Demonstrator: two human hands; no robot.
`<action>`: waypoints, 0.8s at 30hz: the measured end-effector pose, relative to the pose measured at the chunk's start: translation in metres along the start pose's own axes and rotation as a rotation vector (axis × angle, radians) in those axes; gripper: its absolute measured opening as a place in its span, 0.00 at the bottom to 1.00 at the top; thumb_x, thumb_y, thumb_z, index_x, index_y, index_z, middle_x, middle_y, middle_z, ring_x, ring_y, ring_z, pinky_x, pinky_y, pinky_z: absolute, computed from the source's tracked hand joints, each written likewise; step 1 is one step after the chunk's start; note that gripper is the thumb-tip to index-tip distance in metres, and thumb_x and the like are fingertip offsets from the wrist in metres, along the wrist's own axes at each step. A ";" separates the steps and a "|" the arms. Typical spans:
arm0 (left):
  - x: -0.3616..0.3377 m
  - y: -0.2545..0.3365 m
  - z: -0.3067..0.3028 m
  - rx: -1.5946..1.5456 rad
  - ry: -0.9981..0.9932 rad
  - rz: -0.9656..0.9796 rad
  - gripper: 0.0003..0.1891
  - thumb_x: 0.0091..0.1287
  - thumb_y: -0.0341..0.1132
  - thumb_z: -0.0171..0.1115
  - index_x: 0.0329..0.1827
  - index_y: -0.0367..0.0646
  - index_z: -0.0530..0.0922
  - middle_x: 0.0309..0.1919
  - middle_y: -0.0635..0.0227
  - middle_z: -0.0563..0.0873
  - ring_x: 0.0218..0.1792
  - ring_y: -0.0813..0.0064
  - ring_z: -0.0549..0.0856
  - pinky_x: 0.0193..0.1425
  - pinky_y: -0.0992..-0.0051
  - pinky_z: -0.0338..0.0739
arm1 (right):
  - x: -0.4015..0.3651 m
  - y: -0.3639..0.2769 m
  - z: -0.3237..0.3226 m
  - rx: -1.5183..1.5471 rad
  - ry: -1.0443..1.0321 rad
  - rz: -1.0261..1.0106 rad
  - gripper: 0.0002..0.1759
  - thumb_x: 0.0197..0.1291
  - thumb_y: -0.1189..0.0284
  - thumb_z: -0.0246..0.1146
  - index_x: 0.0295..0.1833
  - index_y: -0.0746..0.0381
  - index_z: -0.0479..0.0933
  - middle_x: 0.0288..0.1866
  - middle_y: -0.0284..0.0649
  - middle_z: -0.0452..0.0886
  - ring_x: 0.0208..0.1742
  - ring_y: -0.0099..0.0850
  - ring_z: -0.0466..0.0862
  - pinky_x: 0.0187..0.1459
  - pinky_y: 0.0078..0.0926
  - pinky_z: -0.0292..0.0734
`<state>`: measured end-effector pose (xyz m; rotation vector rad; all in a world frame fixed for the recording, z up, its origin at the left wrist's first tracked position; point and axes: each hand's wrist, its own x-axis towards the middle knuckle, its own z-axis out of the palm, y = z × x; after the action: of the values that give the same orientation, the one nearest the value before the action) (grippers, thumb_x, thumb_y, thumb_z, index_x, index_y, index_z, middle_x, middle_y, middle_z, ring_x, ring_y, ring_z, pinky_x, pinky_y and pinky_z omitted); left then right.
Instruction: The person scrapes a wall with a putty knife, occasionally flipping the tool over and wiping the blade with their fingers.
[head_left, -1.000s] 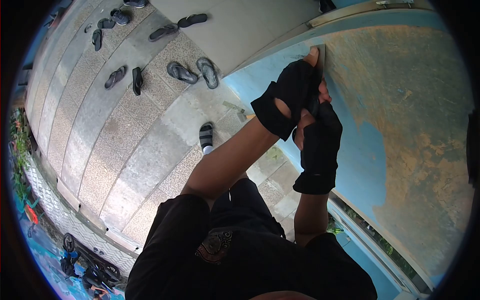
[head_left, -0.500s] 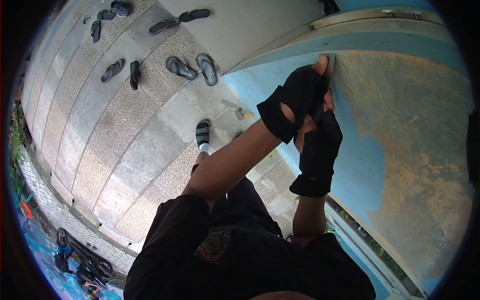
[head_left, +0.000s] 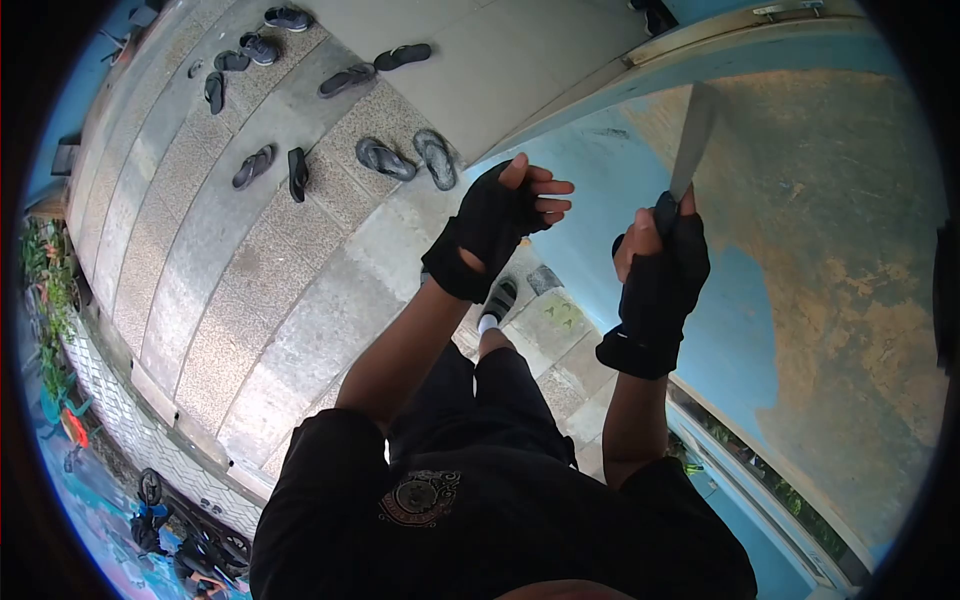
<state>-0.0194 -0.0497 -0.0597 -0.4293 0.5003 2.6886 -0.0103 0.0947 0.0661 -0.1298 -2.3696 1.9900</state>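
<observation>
My right hand (head_left: 665, 265), in a black fingerless glove, is wrapped round the dark handle of a scraper (head_left: 692, 145). Its flat metal blade points up and away, in front of a wall (head_left: 700, 340) where light blue paint borders a large bare, brownish patch. To the left, my left hand (head_left: 503, 205) wears a matching glove and holds nothing. Its thumb is raised and its fingers stretch toward the wall, apart from the scraper.
Pairs of sandals (head_left: 385, 158) and dark shoes (head_left: 260, 48) lie scattered over the tiled floor (head_left: 300, 300). A ledge (head_left: 740, 40) runs along the wall's top. Past a white brick border (head_left: 120, 380), a person (head_left: 200, 580) and a bicycle (head_left: 205, 535) appear at lower left.
My left hand has come off the scraper's blade and moved left, its fingers now spread. My right hand keeps the scraper, its blade now fully exposed. My feet have shifted.
</observation>
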 end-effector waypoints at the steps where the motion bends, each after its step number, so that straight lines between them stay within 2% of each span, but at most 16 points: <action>1: -0.009 0.003 -0.009 0.049 0.065 0.028 0.24 0.74 0.54 0.55 0.46 0.37 0.76 0.42 0.51 0.87 0.38 0.62 0.88 0.48 0.67 0.83 | 0.005 0.003 -0.001 0.022 0.009 -0.016 0.31 0.64 0.82 0.58 0.73 0.62 0.67 0.27 0.27 0.70 0.23 0.15 0.70 0.26 0.16 0.69; 3: -0.027 0.008 -0.016 0.111 0.129 0.062 0.23 0.74 0.53 0.55 0.46 0.38 0.76 0.44 0.51 0.87 0.40 0.61 0.88 0.50 0.66 0.82 | 0.012 0.024 -0.007 0.059 -0.167 0.371 0.30 0.65 0.79 0.58 0.74 0.61 0.66 0.25 0.27 0.69 0.19 0.15 0.66 0.22 0.17 0.65; 4: -0.035 0.010 -0.015 0.145 0.163 0.063 0.22 0.74 0.53 0.55 0.47 0.38 0.76 0.44 0.52 0.87 0.40 0.62 0.88 0.50 0.67 0.82 | 0.015 0.038 -0.011 0.107 -0.282 0.614 0.29 0.66 0.75 0.59 0.73 0.60 0.68 0.26 0.27 0.69 0.21 0.16 0.66 0.26 0.15 0.66; 5: -0.044 0.011 -0.014 0.179 0.200 0.060 0.21 0.74 0.52 0.55 0.47 0.39 0.76 0.44 0.52 0.87 0.40 0.63 0.88 0.50 0.67 0.82 | 0.009 0.074 -0.015 -0.377 -0.249 0.161 0.29 0.65 0.74 0.61 0.72 0.60 0.69 0.27 0.28 0.70 0.25 0.19 0.68 0.32 0.17 0.68; 7: -0.054 0.014 -0.010 0.220 0.165 0.075 0.21 0.74 0.51 0.55 0.47 0.39 0.76 0.43 0.53 0.88 0.40 0.64 0.88 0.49 0.67 0.82 | 0.001 0.039 -0.020 -0.451 -0.242 0.025 0.30 0.63 0.75 0.62 0.72 0.60 0.69 0.28 0.32 0.68 0.30 0.23 0.68 0.39 0.19 0.70; 8: -0.059 0.014 -0.005 0.259 0.164 0.071 0.21 0.74 0.51 0.55 0.48 0.38 0.76 0.43 0.53 0.88 0.39 0.65 0.88 0.49 0.67 0.82 | 0.002 0.030 -0.019 -0.437 -0.240 0.022 0.30 0.63 0.75 0.62 0.72 0.60 0.69 0.28 0.32 0.68 0.30 0.23 0.68 0.39 0.19 0.70; 10: -0.065 0.010 0.003 0.298 0.148 0.061 0.20 0.74 0.50 0.55 0.48 0.38 0.76 0.41 0.53 0.88 0.37 0.66 0.88 0.48 0.69 0.82 | 0.012 0.019 -0.017 -0.248 -0.048 0.018 0.30 0.62 0.75 0.63 0.71 0.59 0.70 0.31 0.39 0.75 0.34 0.30 0.76 0.43 0.23 0.73; 11: -0.064 0.007 0.008 0.310 0.145 0.058 0.20 0.74 0.50 0.55 0.48 0.38 0.76 0.41 0.53 0.88 0.37 0.66 0.88 0.48 0.69 0.82 | 0.021 0.029 -0.019 -0.238 -0.039 0.018 0.30 0.62 0.75 0.63 0.71 0.59 0.70 0.31 0.39 0.75 0.34 0.30 0.76 0.43 0.23 0.73; 13: -0.063 0.005 0.019 0.268 0.143 0.114 0.18 0.75 0.47 0.55 0.47 0.37 0.76 0.40 0.54 0.88 0.36 0.66 0.88 0.47 0.70 0.82 | 0.032 0.048 -0.019 -0.530 -0.384 0.196 0.30 0.63 0.74 0.62 0.72 0.59 0.69 0.39 0.45 0.83 0.40 0.38 0.83 0.44 0.27 0.76; 14: -0.063 0.006 0.026 0.284 0.136 0.103 0.18 0.75 0.47 0.55 0.47 0.37 0.76 0.40 0.54 0.88 0.36 0.66 0.88 0.47 0.70 0.82 | 0.017 0.046 -0.020 -0.753 -0.212 -0.209 0.30 0.65 0.73 0.61 0.73 0.59 0.67 0.48 0.50 0.84 0.46 0.44 0.86 0.45 0.29 0.78; 15: -0.061 0.011 0.037 0.292 0.171 0.153 0.18 0.75 0.46 0.56 0.47 0.37 0.76 0.38 0.54 0.88 0.36 0.66 0.88 0.46 0.70 0.82 | 0.007 0.026 -0.023 -0.748 -0.197 -0.215 0.30 0.65 0.73 0.61 0.73 0.59 0.67 0.48 0.50 0.84 0.46 0.44 0.86 0.45 0.29 0.78; 18: -0.054 0.018 0.052 0.316 0.177 0.266 0.16 0.75 0.45 0.56 0.46 0.38 0.77 0.36 0.55 0.88 0.35 0.66 0.87 0.45 0.70 0.83 | -0.015 -0.015 -0.041 -0.473 -0.113 -0.303 0.30 0.66 0.71 0.62 0.74 0.57 0.66 0.38 0.44 0.83 0.34 0.36 0.84 0.41 0.28 0.78; 19: -0.052 0.021 0.059 0.324 0.141 0.339 0.16 0.74 0.45 0.56 0.46 0.38 0.77 0.34 0.56 0.88 0.34 0.66 0.87 0.45 0.70 0.83 | -0.010 -0.001 -0.047 -0.326 -0.014 -0.110 0.29 0.66 0.71 0.62 0.72 0.55 0.68 0.35 0.41 0.81 0.32 0.33 0.82 0.40 0.29 0.79; 21: -0.056 0.020 0.073 0.317 0.134 0.343 0.15 0.74 0.44 0.56 0.46 0.38 0.77 0.33 0.57 0.87 0.33 0.67 0.87 0.45 0.69 0.83 | 0.008 0.011 -0.076 -0.359 -0.413 0.478 0.28 0.63 0.72 0.62 0.70 0.55 0.70 0.33 0.41 0.81 0.31 0.33 0.82 0.38 0.31 0.79; 22: -0.059 0.018 0.080 0.346 0.145 0.334 0.15 0.75 0.44 0.56 0.46 0.38 0.77 0.33 0.57 0.88 0.33 0.67 0.87 0.45 0.69 0.83 | -0.001 0.017 -0.083 -0.352 -0.407 0.471 0.28 0.63 0.72 0.62 0.70 0.55 0.70 0.33 0.41 0.81 0.31 0.33 0.82 0.38 0.31 0.79; 24: -0.062 0.015 0.091 0.381 0.148 0.334 0.15 0.75 0.44 0.56 0.46 0.38 0.77 0.33 0.58 0.88 0.33 0.67 0.87 0.45 0.69 0.83 | -0.029 0.024 -0.097 -0.758 -0.306 -0.258 0.28 0.60 0.74 0.63 0.68 0.55 0.71 0.31 0.41 0.80 0.29 0.34 0.82 0.36 0.31 0.79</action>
<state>0.0085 -0.0455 0.0478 -0.4685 1.1963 2.7853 0.0283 0.1909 0.0595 0.4634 -3.0084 0.9814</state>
